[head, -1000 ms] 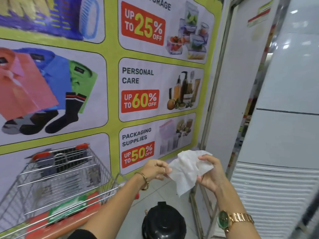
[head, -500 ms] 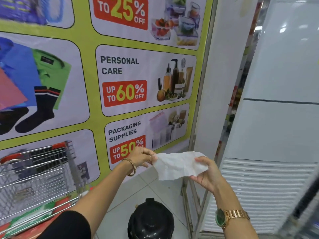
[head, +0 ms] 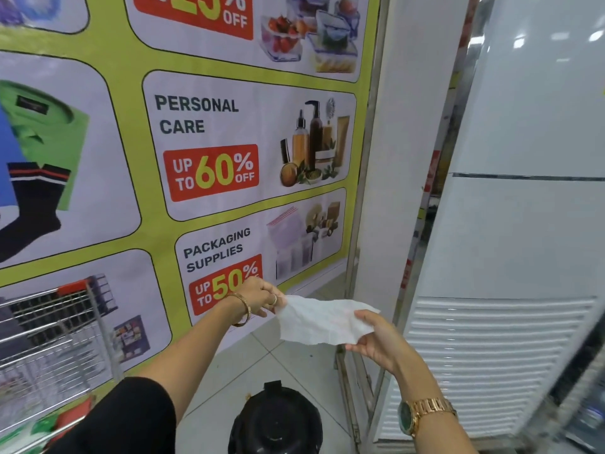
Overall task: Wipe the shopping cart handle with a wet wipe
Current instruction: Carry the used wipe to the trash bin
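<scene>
A white wet wipe [head: 322, 321] is stretched flat between both hands in front of me. My left hand [head: 262, 298] pinches its left edge; a gold bangle and a ring show on it. My right hand [head: 379, 342] grips the right edge, with a gold watch on the wrist. The wire shopping cart [head: 55, 335] with red corner pieces stands at the lower left, apart from both hands. Its red handle [head: 70, 417] is only partly seen at the bottom left, blurred, with a green pack [head: 42, 427] beside it.
A black bin lid [head: 276, 421] sits on the tiled floor just below the wipe. A large sale poster [head: 209, 142] covers the wall ahead. A white cabinet with a louvred panel [head: 491, 355] and a metal frame post [head: 363, 178] stand to the right.
The wipe went from crumpled to spread out flat as my hands drew apart. The view swung right, so the cart slid toward the left edge.
</scene>
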The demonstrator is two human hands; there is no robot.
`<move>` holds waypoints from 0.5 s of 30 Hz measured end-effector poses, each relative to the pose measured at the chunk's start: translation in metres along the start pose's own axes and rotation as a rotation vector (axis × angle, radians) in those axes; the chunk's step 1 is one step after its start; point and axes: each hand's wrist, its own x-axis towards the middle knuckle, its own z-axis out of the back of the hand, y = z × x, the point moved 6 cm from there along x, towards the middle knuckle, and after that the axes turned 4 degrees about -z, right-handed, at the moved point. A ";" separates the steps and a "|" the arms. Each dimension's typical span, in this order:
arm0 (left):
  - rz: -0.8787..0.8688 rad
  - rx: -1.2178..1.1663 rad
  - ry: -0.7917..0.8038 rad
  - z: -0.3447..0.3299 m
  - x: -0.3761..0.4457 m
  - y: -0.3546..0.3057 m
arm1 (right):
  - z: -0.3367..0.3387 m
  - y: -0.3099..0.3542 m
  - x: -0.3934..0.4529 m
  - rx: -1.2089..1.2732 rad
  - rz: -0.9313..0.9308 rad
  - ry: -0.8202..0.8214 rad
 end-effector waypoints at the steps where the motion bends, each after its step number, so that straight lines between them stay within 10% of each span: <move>1: 0.009 0.006 0.009 -0.001 0.006 0.003 | 0.001 -0.002 0.008 -0.007 -0.007 -0.009; 15: 0.186 -0.064 -0.057 0.013 0.108 0.089 | -0.010 -0.019 0.142 -0.167 -0.178 -0.060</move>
